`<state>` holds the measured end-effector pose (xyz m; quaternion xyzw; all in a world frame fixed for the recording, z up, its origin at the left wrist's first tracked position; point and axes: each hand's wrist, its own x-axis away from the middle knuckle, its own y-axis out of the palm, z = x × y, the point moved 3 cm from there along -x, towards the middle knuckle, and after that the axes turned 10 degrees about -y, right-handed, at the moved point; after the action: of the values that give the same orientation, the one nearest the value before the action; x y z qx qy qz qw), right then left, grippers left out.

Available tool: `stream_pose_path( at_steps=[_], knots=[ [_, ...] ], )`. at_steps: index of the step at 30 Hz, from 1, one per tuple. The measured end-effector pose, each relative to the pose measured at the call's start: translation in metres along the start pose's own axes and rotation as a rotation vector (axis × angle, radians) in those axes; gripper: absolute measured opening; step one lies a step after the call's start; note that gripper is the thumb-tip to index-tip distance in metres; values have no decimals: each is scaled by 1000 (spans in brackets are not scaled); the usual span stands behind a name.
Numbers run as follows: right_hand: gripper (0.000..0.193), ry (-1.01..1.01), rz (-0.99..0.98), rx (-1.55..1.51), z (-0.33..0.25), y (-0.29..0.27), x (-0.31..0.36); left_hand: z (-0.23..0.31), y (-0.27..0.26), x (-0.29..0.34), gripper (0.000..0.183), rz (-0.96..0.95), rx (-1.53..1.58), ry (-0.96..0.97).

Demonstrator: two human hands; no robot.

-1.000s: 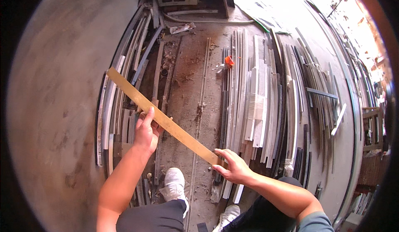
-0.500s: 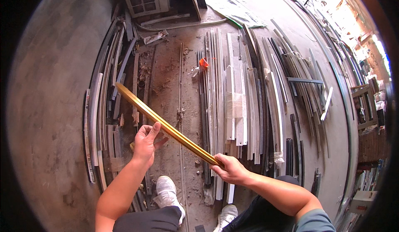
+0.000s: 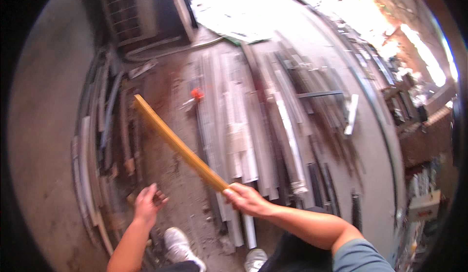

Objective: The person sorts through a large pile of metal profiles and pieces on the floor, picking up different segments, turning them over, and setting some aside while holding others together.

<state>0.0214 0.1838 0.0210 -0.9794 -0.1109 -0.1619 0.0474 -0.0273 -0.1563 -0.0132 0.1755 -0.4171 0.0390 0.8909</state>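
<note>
A long gold-coloured metal profile [image 3: 178,147] slants across the middle of the view, its far end up to the left. Wrapped around its near end is my right hand [image 3: 248,200], closed on it. My left hand [image 3: 148,204] hovers lower left, apart from the profile, with nothing in it. Its fingers are loosely bent and a little apart, somewhat blurred. Beneath the profile lies bare, dirty floor, and just right of it runs a bundle of pale metal profiles [image 3: 239,143].
More long profiles [image 3: 85,150] lie along the left wall. A dark grey bar [image 3: 319,94] crosses other strips at right. An orange scrap [image 3: 197,94] rests on the middle bundle. A gridded panel [image 3: 119,9] stands far left. My white shoes [image 3: 178,245] are below.
My left hand has come off the gold profile and dropped down and left. My right hand still grips the profile's near end. The view has swung to the right.
</note>
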Motion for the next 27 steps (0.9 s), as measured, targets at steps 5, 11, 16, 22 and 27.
stream_pose_path(
  at_steps=[5, 11, 16, 22, 27],
  knots=[
    [30, -18, 86, -251, 3, -27, -7, -20, -14, -7, 28, 136, -20, -89],
    [30, -199, 556, 165, -21, -166, -28, -30, -55, -22, 26, 200, -15, -41],
    [30, -406, 1056, 1158, -65, -376, 12, -36, -109, -41, 30, 126, -165, -17],
    [39, -341, 1187, 1056, -105, -380, 35, -55, -173, -56, 22, 292, -373, 109],
    [35, -519, 381, 769, -61, -161, -8, -76, -205, -55, 63, 670, -1171, 210]
  ],
)
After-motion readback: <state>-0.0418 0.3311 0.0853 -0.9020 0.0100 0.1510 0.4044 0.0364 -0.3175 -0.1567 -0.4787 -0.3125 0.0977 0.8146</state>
